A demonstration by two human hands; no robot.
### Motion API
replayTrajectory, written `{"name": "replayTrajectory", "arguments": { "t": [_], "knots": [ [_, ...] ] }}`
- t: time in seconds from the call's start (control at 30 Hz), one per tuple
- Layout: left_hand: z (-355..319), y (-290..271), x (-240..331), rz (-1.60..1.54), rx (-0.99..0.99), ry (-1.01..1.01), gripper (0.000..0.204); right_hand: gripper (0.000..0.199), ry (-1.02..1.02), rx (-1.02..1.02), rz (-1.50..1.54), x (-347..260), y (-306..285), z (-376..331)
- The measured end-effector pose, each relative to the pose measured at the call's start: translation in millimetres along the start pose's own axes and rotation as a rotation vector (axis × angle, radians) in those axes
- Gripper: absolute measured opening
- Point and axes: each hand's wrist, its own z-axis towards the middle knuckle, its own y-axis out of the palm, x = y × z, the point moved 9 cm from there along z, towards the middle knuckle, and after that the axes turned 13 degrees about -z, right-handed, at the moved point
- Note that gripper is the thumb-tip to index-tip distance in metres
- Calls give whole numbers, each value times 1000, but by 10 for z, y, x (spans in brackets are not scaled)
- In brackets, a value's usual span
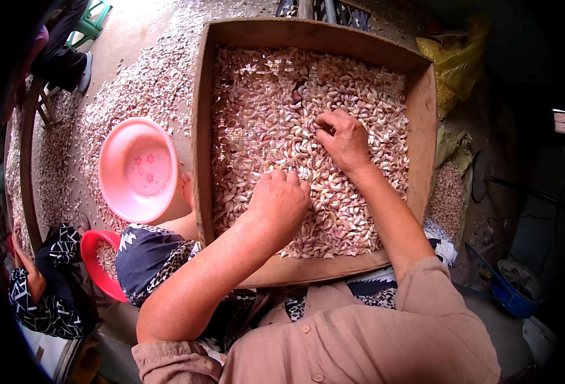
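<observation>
Two bare hands, a left hand (281, 200) and a right hand (345, 137), reach into a square, walled wooden tray (423, 134). Loose purplish-white garlic cloves (266, 128) lie spread inside it, beneath both hands. The left hand's fingers curl downward, half closed, their tips hidden, so whether they have hold of anything cannot be told. The right thumb and forefinger bend toward each other, slightly parted; whether a clove sits between their tips is unclear. The tray lies across a lap in dark-blue patterned trousers (143, 262), probably so both arms reach its middle easily; its walls likely stop cloves spilling. A round pink plastic basin (113, 173) and a red plastic tub (92, 269) holding cloves stand to the left, seemingly for easy reach.
</observation>
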Motion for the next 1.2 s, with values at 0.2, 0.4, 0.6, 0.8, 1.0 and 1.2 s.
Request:
{"name": "replayTrajectory", "arguments": {
  "t": [0.2, 0.4, 0.6, 0.8, 1.0, 1.2],
  "knots": [
    [-12, -20, -11, 16, -2, -2, 24, 15, -69, -67, -94, -96, 55, 0],
    [-13, -82, -26, -18, 42, 5, 22, 12, -136, -172, -307, -173, 114, -39],
    [-8, -116, -32, -14, 19, -13, 22, 13, -60, -220, -236, -72, 105, -79],
    [14, -380, -117, -307, 296, -111, 24, 8, 89, -197, 378, -164, -376, -243],
    [94, -440, -101, -826, 439, -7, 16, 10, 10, -298, 548, -443, -688, -584],
    [128, -276, -118, -1112, 247, -58, 17, 13, 90, -349, 788, -397, -582, -826]
  ]
}}
